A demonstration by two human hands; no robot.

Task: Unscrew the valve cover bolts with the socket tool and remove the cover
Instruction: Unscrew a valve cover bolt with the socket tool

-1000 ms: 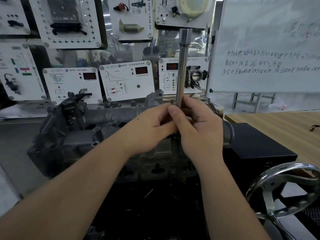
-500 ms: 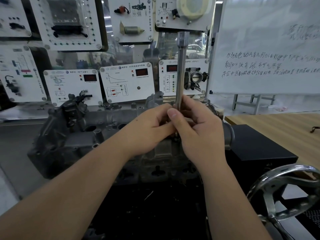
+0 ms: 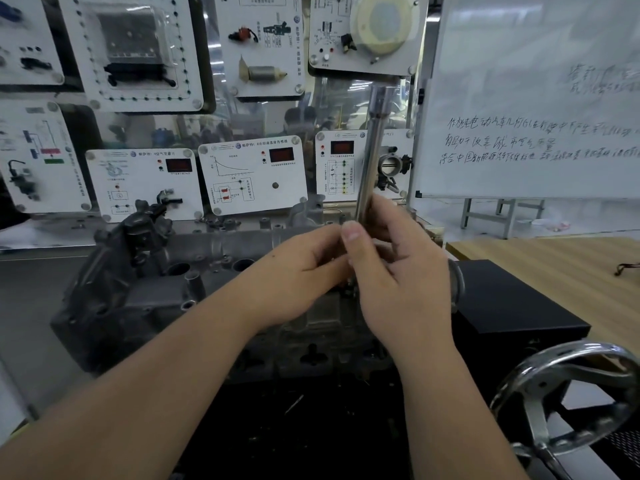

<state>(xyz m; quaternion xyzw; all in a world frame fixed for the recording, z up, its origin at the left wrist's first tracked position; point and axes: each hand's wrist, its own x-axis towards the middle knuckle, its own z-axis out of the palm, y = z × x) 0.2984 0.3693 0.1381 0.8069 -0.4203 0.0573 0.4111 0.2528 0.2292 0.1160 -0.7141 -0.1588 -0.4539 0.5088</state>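
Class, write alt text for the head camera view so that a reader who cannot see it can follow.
Both hands, left hand and right hand, grip the lower part of an upright metal socket tool standing over a grey engine valve cover. White sensor panels line the wall behind, a whiteboard stands to the right, and a metal handwheel sits at lower right.
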